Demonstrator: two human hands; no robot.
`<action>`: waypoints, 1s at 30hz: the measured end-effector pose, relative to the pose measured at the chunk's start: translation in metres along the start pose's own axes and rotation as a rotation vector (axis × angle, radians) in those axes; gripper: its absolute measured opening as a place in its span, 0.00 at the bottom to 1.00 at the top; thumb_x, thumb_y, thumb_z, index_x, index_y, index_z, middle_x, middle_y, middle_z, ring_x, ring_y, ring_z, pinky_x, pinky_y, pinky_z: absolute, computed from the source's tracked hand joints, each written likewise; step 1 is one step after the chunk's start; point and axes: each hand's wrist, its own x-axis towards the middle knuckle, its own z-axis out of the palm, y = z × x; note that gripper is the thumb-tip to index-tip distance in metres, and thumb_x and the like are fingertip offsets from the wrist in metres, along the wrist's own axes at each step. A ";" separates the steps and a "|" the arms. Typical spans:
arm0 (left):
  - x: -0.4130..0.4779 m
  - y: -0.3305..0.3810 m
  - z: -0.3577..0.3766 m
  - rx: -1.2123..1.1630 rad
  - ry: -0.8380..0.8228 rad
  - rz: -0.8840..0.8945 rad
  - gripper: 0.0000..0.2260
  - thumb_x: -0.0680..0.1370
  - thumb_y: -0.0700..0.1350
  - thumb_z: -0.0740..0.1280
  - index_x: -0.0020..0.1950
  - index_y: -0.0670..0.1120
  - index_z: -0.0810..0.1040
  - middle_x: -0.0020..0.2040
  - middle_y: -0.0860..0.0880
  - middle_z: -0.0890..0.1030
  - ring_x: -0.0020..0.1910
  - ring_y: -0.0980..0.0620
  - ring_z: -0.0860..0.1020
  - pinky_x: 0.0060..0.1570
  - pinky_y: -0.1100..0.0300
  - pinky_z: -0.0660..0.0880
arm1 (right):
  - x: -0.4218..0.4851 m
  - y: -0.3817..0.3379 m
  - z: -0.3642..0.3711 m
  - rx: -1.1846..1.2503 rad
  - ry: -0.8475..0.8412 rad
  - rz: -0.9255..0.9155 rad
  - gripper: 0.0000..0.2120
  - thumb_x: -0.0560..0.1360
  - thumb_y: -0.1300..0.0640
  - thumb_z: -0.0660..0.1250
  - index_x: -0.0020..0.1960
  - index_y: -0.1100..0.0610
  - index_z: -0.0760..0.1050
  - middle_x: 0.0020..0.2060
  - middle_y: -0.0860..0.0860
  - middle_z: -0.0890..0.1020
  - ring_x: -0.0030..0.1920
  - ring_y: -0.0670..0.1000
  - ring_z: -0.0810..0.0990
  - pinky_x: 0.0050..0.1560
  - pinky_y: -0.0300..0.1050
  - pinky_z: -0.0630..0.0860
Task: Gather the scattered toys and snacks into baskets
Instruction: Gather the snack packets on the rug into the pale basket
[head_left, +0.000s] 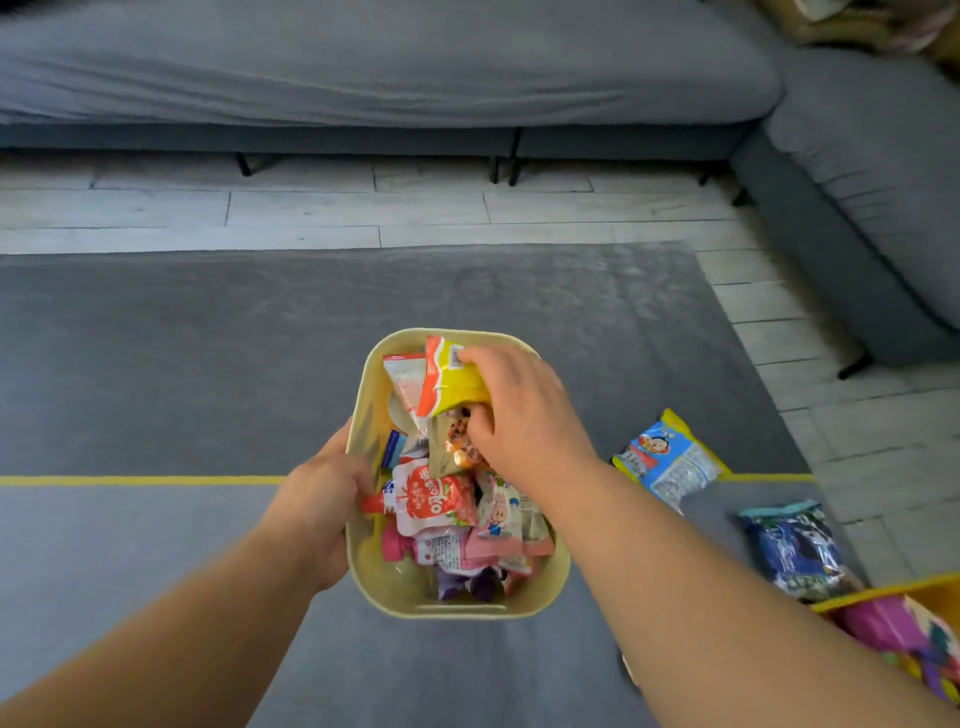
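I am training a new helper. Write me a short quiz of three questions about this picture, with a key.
1. True or false: the left hand grips the rim of the cream basket.
2. The right hand holds: A) a yellow packet, B) a spoon, C) nothing.
3. How many blue packets lie on the rug?
Key: 1 true; 2 A; 3 two, a light blue packet and a dark blue packet.

left hand (317, 499) bare | left forearm (182, 623) bare to frame edge | right hand (519, 410) bare | right forearm (701, 597) bare likewise
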 end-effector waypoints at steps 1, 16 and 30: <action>-0.003 -0.002 0.000 -0.007 -0.018 -0.001 0.28 0.71 0.27 0.51 0.58 0.50 0.80 0.43 0.41 0.86 0.36 0.42 0.85 0.30 0.50 0.80 | -0.006 0.002 0.001 -0.014 -0.036 0.027 0.24 0.71 0.62 0.63 0.67 0.54 0.68 0.66 0.53 0.72 0.66 0.56 0.68 0.68 0.52 0.65; 0.000 -0.026 0.004 0.070 -0.014 -0.009 0.30 0.71 0.28 0.51 0.61 0.51 0.80 0.51 0.39 0.85 0.48 0.34 0.83 0.48 0.33 0.79 | -0.033 0.022 0.012 0.076 -0.042 0.065 0.30 0.74 0.60 0.55 0.75 0.47 0.59 0.76 0.50 0.56 0.76 0.52 0.53 0.74 0.56 0.49; 0.031 -0.027 0.052 0.043 -0.073 -0.038 0.29 0.71 0.28 0.50 0.58 0.52 0.80 0.49 0.39 0.85 0.45 0.37 0.84 0.40 0.41 0.82 | -0.083 0.197 0.027 -0.112 -0.324 1.078 0.37 0.71 0.34 0.64 0.74 0.36 0.51 0.76 0.50 0.40 0.74 0.66 0.49 0.71 0.62 0.54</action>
